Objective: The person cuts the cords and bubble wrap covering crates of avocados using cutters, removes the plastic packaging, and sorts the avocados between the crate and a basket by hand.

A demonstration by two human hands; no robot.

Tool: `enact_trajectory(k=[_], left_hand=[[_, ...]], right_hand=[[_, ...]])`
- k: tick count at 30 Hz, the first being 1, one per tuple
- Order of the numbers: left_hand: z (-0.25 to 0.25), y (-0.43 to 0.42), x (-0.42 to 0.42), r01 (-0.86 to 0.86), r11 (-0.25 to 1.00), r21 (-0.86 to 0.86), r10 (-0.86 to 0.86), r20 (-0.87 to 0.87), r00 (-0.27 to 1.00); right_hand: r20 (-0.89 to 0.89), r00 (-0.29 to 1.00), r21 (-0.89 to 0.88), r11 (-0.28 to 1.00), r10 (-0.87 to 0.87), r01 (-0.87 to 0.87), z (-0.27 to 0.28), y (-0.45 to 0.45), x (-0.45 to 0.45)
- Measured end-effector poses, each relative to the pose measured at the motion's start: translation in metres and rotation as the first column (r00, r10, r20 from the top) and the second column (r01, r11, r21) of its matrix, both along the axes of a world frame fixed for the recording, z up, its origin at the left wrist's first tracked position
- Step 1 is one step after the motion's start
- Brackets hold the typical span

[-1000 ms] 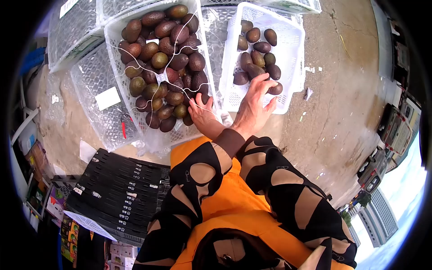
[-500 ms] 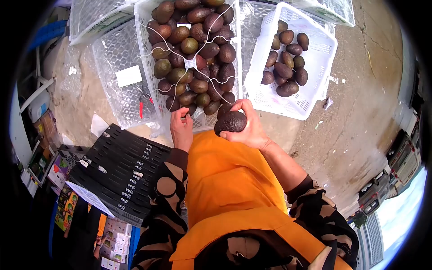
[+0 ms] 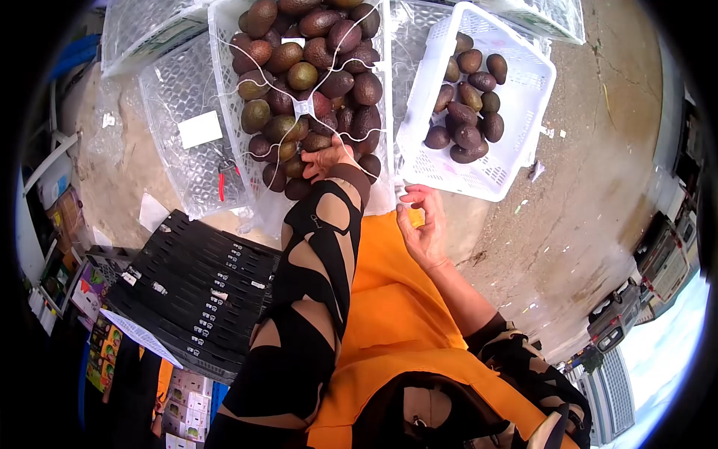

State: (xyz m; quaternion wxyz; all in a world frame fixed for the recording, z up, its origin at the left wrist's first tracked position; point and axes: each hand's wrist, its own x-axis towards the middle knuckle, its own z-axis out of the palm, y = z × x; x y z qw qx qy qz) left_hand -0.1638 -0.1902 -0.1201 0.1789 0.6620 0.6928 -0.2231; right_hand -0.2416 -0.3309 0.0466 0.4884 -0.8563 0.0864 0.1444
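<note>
My left hand [image 3: 327, 160] reaches into the near part of a white crate [image 3: 221, 82] filled with dark brown and green avocados [image 3: 302, 75]. Its thumb and fingers curve around an avocado [image 3: 315, 142], partly hidden by the hand. A white net of cords [image 3: 304, 108] with a flat central hub lies over the fruit. My right hand [image 3: 425, 228] hangs in front of the orange apron [image 3: 389, 284], fingers bent and apart, holding nothing. To its upper right stands a white basket [image 3: 516, 142] with a smaller heap of avocados [image 3: 461, 114].
A stack of black crates [image 3: 198, 284] stands at the left. Red-handled pliers [image 3: 222, 183] and a white card [image 3: 200, 129] lie on a clear plastic crate [image 3: 161, 105]. Concrete floor [image 3: 576, 165] stretches to the right, with parked vehicles [image 3: 624, 310] farther off.
The avocado in my right hand has left it, and another avocado shows on the basket's heap. My left hand has moved up and right, into the crate's fruit.
</note>
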Motion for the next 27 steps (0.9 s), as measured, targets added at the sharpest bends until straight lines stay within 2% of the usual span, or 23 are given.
enact_trajectory(k=[4,5,6,7,9,10,11,13,14,15,17,18,19,20,21,22,23,24,25,26,27], left_hand=[[0.011,0.010,-0.017,0.059,0.997,-0.041,-0.058,0.016,0.998],[0.017,0.015,-0.027,0.073,0.996,-0.054,-0.067,0.092,0.993],[0.027,0.021,-0.040,0.079,0.996,-0.045,-0.064,0.269,0.961],[0.031,0.029,-0.053,-0.013,0.992,-0.124,0.078,0.536,0.841],[0.034,0.044,-0.102,0.048,0.983,-0.176,0.109,0.779,0.618],[0.071,0.036,-0.111,0.164,0.969,-0.185,0.055,0.807,0.588],[0.122,0.021,-0.109,0.277,0.942,-0.188,0.004,0.834,0.552],[0.185,-0.018,-0.099,0.659,0.750,-0.050,-0.280,0.879,0.385],[0.201,-0.036,-0.086,0.747,0.660,-0.082,-0.274,0.899,0.341],[0.210,-0.050,-0.077,0.825,0.554,-0.110,-0.257,0.920,0.295],[0.202,-0.070,-0.065,0.752,0.590,-0.295,0.186,0.956,0.229],[0.189,-0.070,-0.067,0.739,0.606,-0.294,0.205,0.955,0.213],[0.165,-0.063,-0.078,0.693,0.693,-0.199,0.050,0.972,0.229],[0.133,-0.054,-0.093,0.538,0.782,-0.313,0.176,0.940,0.291],[0.098,-0.033,-0.107,0.508,0.844,-0.172,-0.012,0.941,0.339],[0.079,-0.011,-0.109,0.533,0.844,-0.067,-0.239,0.841,0.484],[0.046,0.009,-0.118,0.538,0.838,-0.087,-0.260,0.803,0.536],[0.031,0.025,-0.113,0.564,0.814,-0.136,-0.253,0.791,0.556],[0.033,0.033,-0.093,0.684,0.723,-0.098,-0.379,0.772,0.511],[0.017,0.039,-0.081,0.804,0.594,-0.027,-0.534,0.735,0.418],[0.020,0.032,-0.061,0.778,0.616,-0.126,-0.567,0.615,0.548]], right_hand=[[-0.260,0.962,0.179,0.976,-0.077,0.126,-0.022,0.032,-0.024],[-0.351,0.933,0.233,0.958,-0.080,0.169,-0.032,0.035,-0.020],[-0.440,0.895,0.282,0.935,-0.071,0.213,-0.039,0.038,-0.018],[-0.551,0.833,0.333,0.903,-0.048,0.272,-0.036,0.041,-0.009],[-0.735,0.677,0.399,0.824,0.026,0.402,-0.017,0.045,0.017],[-0.784,0.617,0.424,0.784,0.068,0.453,-0.009,0.041,0.021],[-0.752,0.654,0.511,0.699,0.080,0.501,-0.001,0.036,0.021],[-0.681,0.727,0.665,0.490,0.090,0.563,0.012,0.019,0.021],[-0.706,0.706,0.646,0.457,0.054,0.611,0.007,-0.006,0.020],[-0.730,0.684,0.623,0.424,0.013,0.657,0.001,-0.037,0.021],[-0.709,0.680,0.635,0.248,-0.188,0.731,0.010,-0.078,0.047],[-0.662,0.689,0.564,0.409,-0.295,0.717,0.001,-0.105,0.060],[-0.603,0.697,0.454,0.552,-0.388,0.699,-0.011,-0.130,0.071],[-0.494,0.734,0.151,0.785,-0.466,0.600,-0.025,-0.145,0.085],[-0.360,0.794,-0.196,0.872,-0.489,0.448,-0.036,-0.154,0.095],[-0.036,0.945,-0.453,0.848,-0.325,0.274,-0.046,-0.158,0.092],[0.214,0.976,-0.704,0.689,-0.029,0.175,-0.054,-0.160,0.085],[0.315,0.949,-0.577,0.789,-0.022,0.210,-0.028,-0.131,0.088],[0.318,0.947,-0.423,0.886,-0.051,0.189,-0.008,-0.100,0.082],[0.273,0.960,-0.221,0.968,-0.055,0.118,-0.014,-0.078,0.057],[0.127,0.990,-0.101,0.994,0.054,-0.042,-0.009,-0.046,0.033]])
